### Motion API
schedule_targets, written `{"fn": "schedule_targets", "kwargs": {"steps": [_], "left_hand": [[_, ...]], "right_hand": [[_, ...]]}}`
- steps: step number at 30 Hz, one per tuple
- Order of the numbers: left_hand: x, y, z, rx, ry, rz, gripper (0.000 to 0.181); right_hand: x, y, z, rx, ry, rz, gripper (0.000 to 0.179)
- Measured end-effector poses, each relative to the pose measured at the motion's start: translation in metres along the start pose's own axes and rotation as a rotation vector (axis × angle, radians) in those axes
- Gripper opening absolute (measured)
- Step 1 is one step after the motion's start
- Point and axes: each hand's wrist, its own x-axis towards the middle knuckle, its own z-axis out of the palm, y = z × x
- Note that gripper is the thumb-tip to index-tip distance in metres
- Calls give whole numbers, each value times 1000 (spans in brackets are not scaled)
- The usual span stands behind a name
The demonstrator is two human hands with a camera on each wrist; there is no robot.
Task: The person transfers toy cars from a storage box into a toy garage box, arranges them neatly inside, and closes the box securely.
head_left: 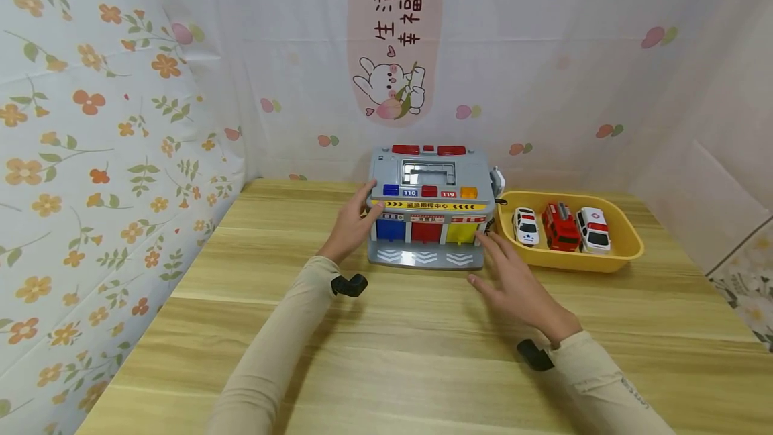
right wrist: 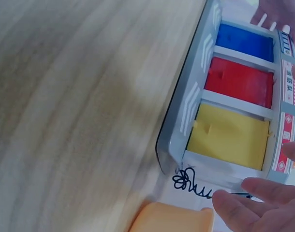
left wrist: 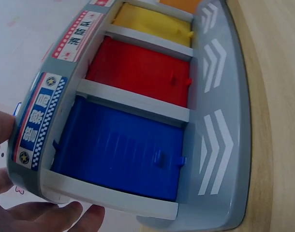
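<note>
A grey toy rescue station (head_left: pixel 429 180) stands on the table, with blue (left wrist: pixel 123 145), red (left wrist: pixel 140 72) and yellow (left wrist: pixel 152 26) garage doors, all down. My left hand (head_left: pixel 353 223) grips its left end, thumb at the front roof edge and fingers along the side wall. Beside the right front corner is my right hand (head_left: pixel 519 284), fingers spread and the fingertips close to the wall by the yellow door. Nothing lies in that palm. A black coiled cord (right wrist: pixel 188 183) hangs at the station's right side, under a small white part (head_left: pixel 497 182).
To the right sits a yellow basin (head_left: pixel 631 242) holding a white police car (head_left: pixel 526 227), a red fire engine (head_left: pixel 561 228) and a white ambulance (head_left: pixel 594 230). The wooden table (head_left: pixel 410 341) meets patterned cloth (head_left: pixel 290 119) at the back and left.
</note>
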Motion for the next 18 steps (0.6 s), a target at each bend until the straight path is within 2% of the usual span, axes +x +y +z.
{"fn": "schedule_targets", "kwargs": {"steps": [12, 18], "left_hand": [[0, -6, -1, -106, 6, -57, 55], [0, -7, -2, -113, 7, -56, 56]], "right_hand": [[12, 4, -16, 49, 34, 0, 78], [18, 2, -25, 83, 29, -6, 77]]}}
